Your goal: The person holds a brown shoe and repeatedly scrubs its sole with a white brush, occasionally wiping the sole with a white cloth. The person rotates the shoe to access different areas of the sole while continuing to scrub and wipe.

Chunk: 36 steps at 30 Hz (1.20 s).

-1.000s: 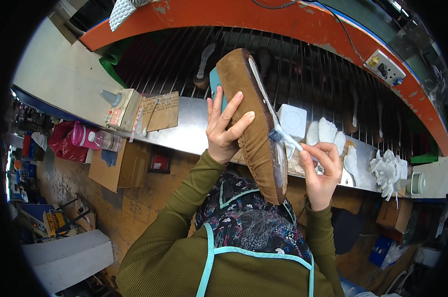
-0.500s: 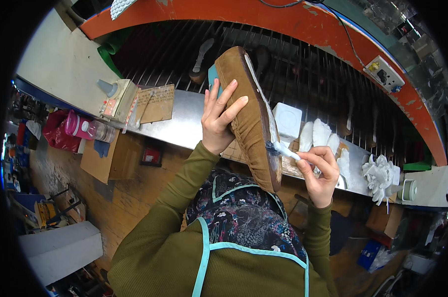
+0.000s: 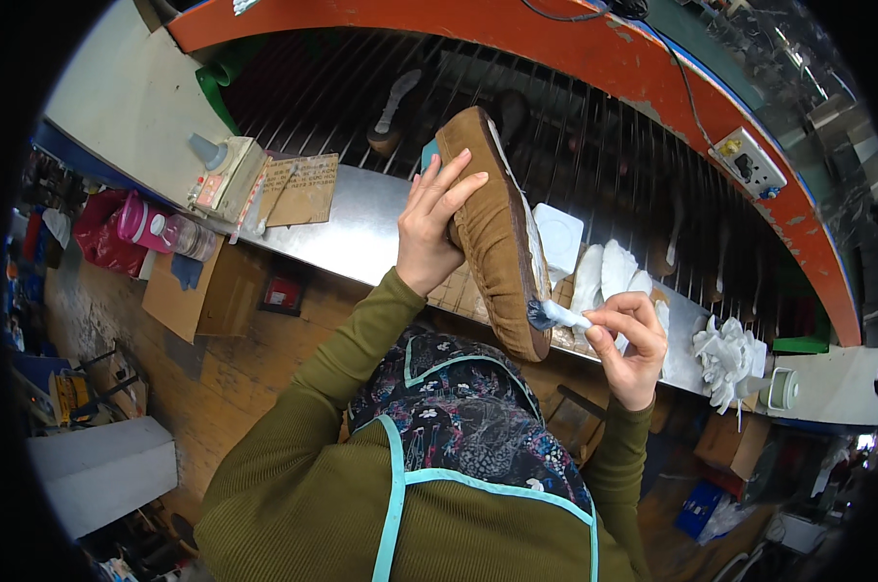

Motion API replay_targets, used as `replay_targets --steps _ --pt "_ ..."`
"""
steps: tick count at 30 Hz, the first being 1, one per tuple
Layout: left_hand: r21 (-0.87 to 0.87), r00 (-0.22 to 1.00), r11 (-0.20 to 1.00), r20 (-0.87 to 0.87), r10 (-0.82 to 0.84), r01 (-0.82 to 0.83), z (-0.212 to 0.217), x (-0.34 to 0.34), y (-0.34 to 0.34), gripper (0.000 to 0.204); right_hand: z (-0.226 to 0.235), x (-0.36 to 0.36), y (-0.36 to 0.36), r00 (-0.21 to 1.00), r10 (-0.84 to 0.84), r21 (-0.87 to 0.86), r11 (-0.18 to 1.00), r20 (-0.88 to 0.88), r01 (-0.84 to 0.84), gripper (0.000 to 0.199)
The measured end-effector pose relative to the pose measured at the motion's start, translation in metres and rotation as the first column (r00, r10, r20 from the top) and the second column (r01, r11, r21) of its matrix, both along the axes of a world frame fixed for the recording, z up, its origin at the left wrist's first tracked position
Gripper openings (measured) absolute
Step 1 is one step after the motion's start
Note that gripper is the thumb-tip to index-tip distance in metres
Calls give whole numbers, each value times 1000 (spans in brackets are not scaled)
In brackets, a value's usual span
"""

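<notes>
A brown suede shoe [image 3: 489,254] is held up on a slant in front of me, its pale sole edge turned to the right. My left hand [image 3: 431,228] grips it from the left, fingers spread over its brown side; the thumb is hidden. Between thumb and fingers of my right hand [image 3: 633,344] is the whitish handle of a small brush [image 3: 563,314]. Its dark bristles touch the shoe's right edge near the lower end. Behind the shoe, a white block-shaped container [image 3: 558,238] stands on the bench, with white sole-shaped pieces [image 3: 604,276] beside it.
A metal bench ledge [image 3: 352,236] fronts a rack of thin bars, where another shoe [image 3: 392,112] lies. Cardboard [image 3: 301,191] and a beige device [image 3: 227,175] sit at left. Crumpled white material [image 3: 726,359] lies at right. An orange arched frame [image 3: 439,21] spans the far side.
The brush has moved down along the shoe's edge toward its lower end. The shoe has tilted a little, and the whole view has shifted slightly.
</notes>
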<state>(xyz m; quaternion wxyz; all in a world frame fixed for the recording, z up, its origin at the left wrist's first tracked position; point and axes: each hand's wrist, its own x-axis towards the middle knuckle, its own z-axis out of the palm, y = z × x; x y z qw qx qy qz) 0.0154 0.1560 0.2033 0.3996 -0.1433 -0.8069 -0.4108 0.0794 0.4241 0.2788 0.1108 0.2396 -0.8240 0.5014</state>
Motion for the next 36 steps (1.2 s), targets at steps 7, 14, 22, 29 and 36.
replay_targets --steps 7,14,22,29,36 --pt "128 990 989 114 -83 68 6 7 3 76 11 -10 -3 992 117 -9 993 -49 -118 15" --pt "288 951 941 198 -237 175 12 18 5 77 26 -26 -17 962 259 -47 963 -89 -264 15" --pt "534 765 768 308 -565 353 15 40 9 85 41 -56 -37 894 431 -77 894 -120 -441 17" --pt "559 595 671 351 -723 486 14 52 17 79 54 -79 -52 823 556 -69 822 -116 -565 19" --pt "721 151 444 434 -888 532 40 67 20 65 63 -92 -56 808 579 -10 812 -109 -584 19"
